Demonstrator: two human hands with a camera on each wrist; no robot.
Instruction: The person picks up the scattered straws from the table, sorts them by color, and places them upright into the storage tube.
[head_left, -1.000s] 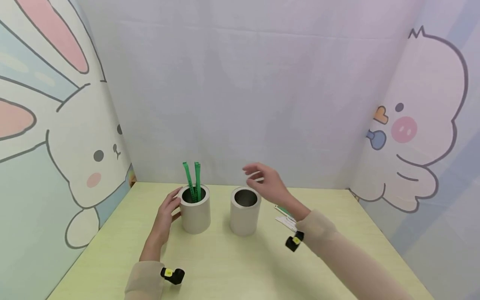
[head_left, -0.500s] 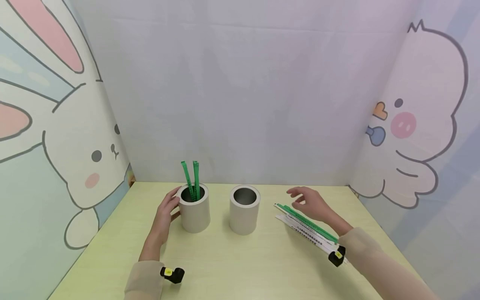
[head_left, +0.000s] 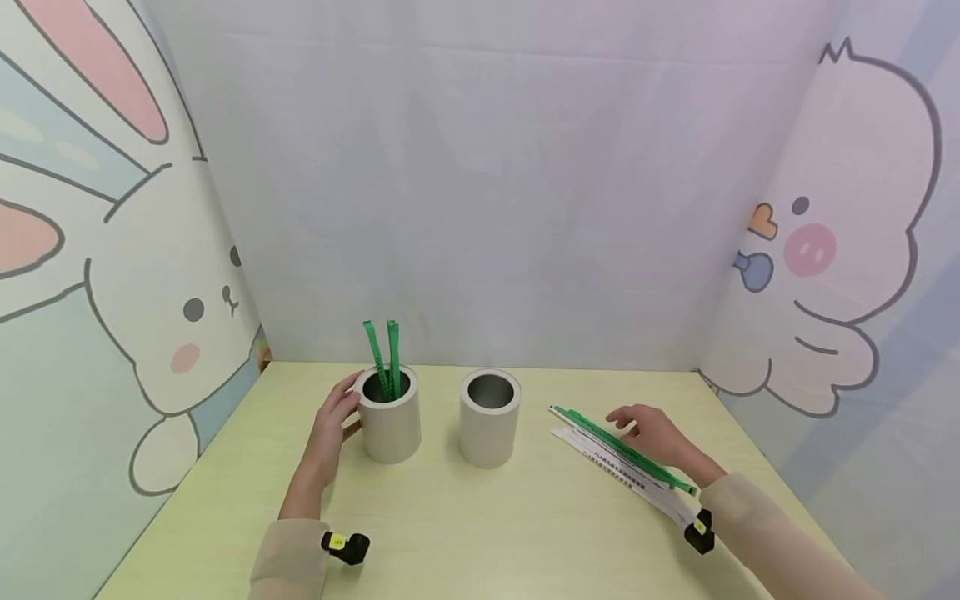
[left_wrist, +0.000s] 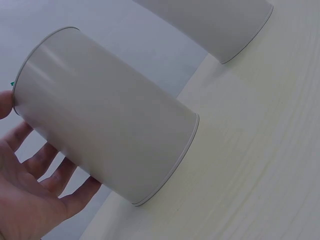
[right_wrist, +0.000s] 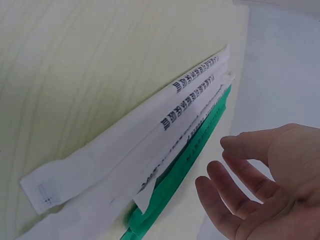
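Note:
Two pale grey cylindrical holders stand upright on the table. The left holder (head_left: 392, 429) has several green wrapped sticks (head_left: 393, 354) poking out of its top. Against its left side rests my left hand (head_left: 326, 433), with loosely bent fingers (left_wrist: 42, 160) touching the wall. The right holder (head_left: 489, 433) shows nothing above its rim. On the right lie long, slim wrapped sticks side by side: green ones (head_left: 611, 442) and white ones (head_left: 618, 471) with dark print. My right hand (head_left: 654, 435) hovers beside the green sticks; its thumb and fingers are apart with nothing between them.
The pale yellow table (head_left: 465, 533) backs onto a grey cloth wall (head_left: 480, 208). Side panels carry a cartoon rabbit (head_left: 150, 325) on the left and a cartoon chick (head_left: 847, 225) on the right. Each wrist wears a small black camera (head_left: 347, 548).
My right hand has moved from above the right holder, rightward and down, to the wrapped sticks. My left hand and both holders have stayed in place.

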